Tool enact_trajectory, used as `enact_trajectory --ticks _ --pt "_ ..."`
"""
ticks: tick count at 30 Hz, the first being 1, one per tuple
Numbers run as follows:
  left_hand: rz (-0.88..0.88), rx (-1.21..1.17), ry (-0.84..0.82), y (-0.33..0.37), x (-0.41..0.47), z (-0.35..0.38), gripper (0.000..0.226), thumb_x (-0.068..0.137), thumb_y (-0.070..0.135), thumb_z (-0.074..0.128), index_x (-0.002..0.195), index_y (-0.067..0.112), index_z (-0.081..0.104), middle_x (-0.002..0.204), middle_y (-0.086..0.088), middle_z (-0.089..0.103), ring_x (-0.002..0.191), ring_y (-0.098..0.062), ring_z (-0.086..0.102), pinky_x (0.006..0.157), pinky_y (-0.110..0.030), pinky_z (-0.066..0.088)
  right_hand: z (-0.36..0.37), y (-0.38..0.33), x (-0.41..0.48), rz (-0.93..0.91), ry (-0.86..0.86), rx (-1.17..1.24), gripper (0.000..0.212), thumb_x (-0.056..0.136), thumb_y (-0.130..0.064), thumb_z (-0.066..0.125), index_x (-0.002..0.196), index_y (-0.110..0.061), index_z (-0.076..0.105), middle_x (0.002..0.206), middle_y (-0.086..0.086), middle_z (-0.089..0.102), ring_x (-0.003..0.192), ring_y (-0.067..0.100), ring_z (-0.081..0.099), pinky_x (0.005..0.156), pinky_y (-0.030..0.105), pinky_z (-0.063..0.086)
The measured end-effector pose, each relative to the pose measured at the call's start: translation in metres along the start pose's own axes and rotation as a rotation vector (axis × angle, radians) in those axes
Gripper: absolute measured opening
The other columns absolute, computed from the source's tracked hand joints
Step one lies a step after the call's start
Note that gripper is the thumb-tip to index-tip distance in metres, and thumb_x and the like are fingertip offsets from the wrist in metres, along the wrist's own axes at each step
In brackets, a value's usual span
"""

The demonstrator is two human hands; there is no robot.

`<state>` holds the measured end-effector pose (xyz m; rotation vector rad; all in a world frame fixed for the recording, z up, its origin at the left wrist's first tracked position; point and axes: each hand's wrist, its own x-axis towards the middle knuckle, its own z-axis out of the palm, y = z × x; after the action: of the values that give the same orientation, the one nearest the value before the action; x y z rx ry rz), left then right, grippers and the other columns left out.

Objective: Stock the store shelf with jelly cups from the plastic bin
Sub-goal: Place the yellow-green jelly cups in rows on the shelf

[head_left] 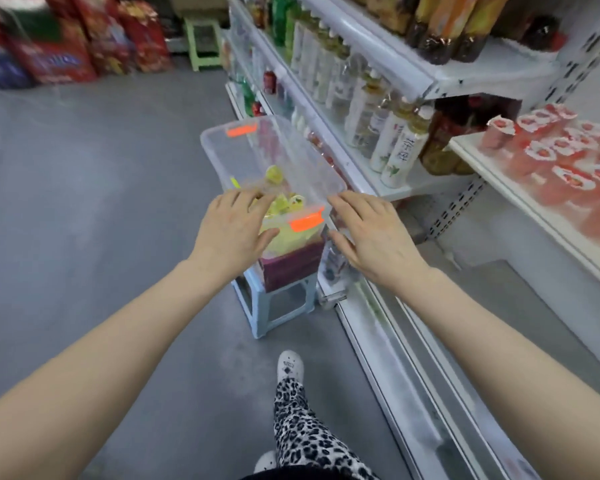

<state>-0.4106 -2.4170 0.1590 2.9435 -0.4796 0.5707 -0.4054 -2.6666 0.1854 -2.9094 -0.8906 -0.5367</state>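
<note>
A clear plastic bin (243,157) with orange clips stands on a dark box on a pale blue stool in the aisle. Several yellow jelly cups (281,202) lie at its near end. My left hand (232,226) reaches to the bin's near left corner with fingers spread and fairly straight, at or just over the rim. My right hand (371,233) reaches to the near right corner the same way; I cannot tell if either touches. Red jelly cups (565,157) lie in rows on the white shelf (471,157) at the right.
The stool (260,310) stands close to the shelving's base rail. Bottles of drink (395,147) fill the shelves behind the bin. Red snack bags (84,39) and a green stool (203,39) sit at the far end of the grey floor. My leg and shoe (290,367) are below.
</note>
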Motion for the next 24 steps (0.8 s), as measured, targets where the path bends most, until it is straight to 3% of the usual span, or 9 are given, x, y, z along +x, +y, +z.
enact_trajectory --ticks 11,14,16,20,24 --pt "-0.225 -0.017 -0.086 -0.101 0.087 0.081 0.048 0.079 0.031 0.075 0.122 0.011 0.062 0.115 -0.010 0.063 0.100 -0.036 0.059 0.087 -0.046 0.048 0.130 0.041 0.151 -0.082 -0.103 0.144 0.048 0.093 -0.039 0.044 0.128 -0.008 0.058 0.120 0.009 0.063 0.106 0.032 0.060 0.088 0.041 0.045" --pt "-0.256 -0.028 -0.093 -0.125 0.119 0.109 0.046 0.079 0.028 0.075 0.120 0.011 0.064 0.113 -0.010 0.063 0.098 -0.036 0.060 0.085 -0.045 0.049 0.168 0.061 0.189 -0.111 -0.230 0.166 0.051 0.089 -0.039 0.042 0.127 -0.009 0.059 0.117 0.010 0.063 0.102 0.034 0.062 0.086 0.043 0.050" --pt "-0.276 -0.056 -0.113 -0.139 0.135 0.130 0.046 0.078 0.027 0.076 0.120 0.010 0.064 0.113 -0.011 0.063 0.099 -0.036 0.060 0.087 -0.045 0.049 0.200 0.071 0.212 -0.124 -0.356 0.185 0.049 0.086 -0.033 0.051 0.128 -0.009 0.057 0.120 0.013 0.061 0.103 0.037 0.061 0.087 0.047 0.051" --pt "-0.266 -0.098 -0.158 -0.165 0.160 0.166 0.048 0.079 0.028 0.076 0.121 0.010 0.063 0.114 -0.012 0.063 0.102 -0.036 0.059 0.090 -0.045 0.051 0.263 0.078 0.254 -0.108 -0.642 0.132 0.055 0.089 -0.018 0.058 0.141 -0.015 0.043 0.136 0.007 0.050 0.123 0.032 0.047 0.100 0.042 0.038" --pt "-0.271 -0.129 -0.159 -0.184 0.177 0.191 0.043 0.085 0.032 0.064 0.123 0.011 0.062 0.115 -0.010 0.063 0.104 -0.035 0.058 0.090 -0.045 0.050 0.314 0.079 0.281 -0.091 -0.779 0.117 0.053 0.088 -0.013 0.052 0.140 -0.019 0.042 0.138 0.004 0.046 0.127 0.030 0.045 0.100 0.040 0.036"
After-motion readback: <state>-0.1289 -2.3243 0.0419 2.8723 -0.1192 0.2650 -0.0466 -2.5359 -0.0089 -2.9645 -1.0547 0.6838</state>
